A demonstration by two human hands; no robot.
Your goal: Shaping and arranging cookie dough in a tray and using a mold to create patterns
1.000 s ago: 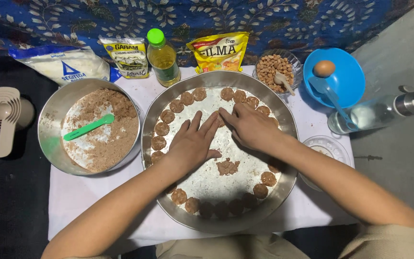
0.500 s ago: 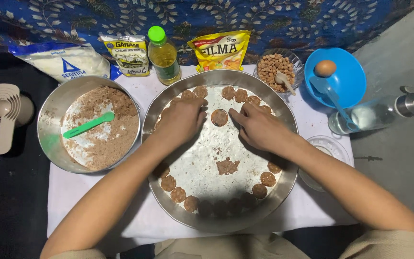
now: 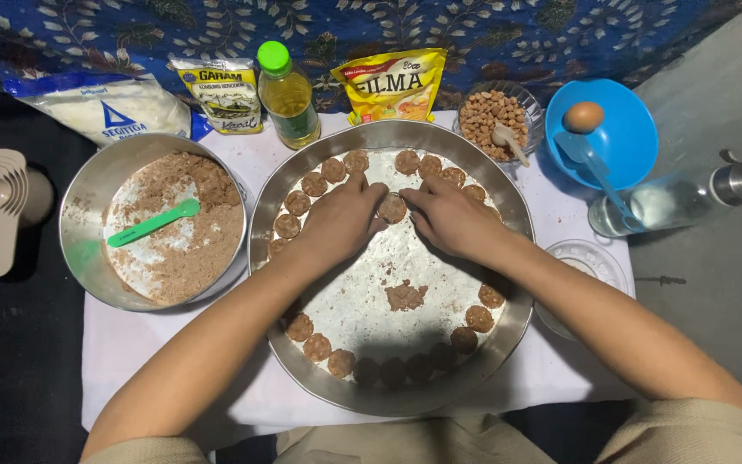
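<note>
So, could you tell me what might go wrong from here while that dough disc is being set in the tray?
1. The left hand and right hand pinch one dough disc close to the rim row; it could be pressed out of shape or bump a neighbouring disc.
2. The left forearm crosses above discs on the round metal tray; lowering it might flatten them.
3. The loose dough lump lies mid-tray and could get smeared.

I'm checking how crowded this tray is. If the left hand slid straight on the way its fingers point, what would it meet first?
The left hand points up and right, its fingertips at the dough disc held between both hands. Past that, probably the dough discs along the round metal tray's far rim.
</note>
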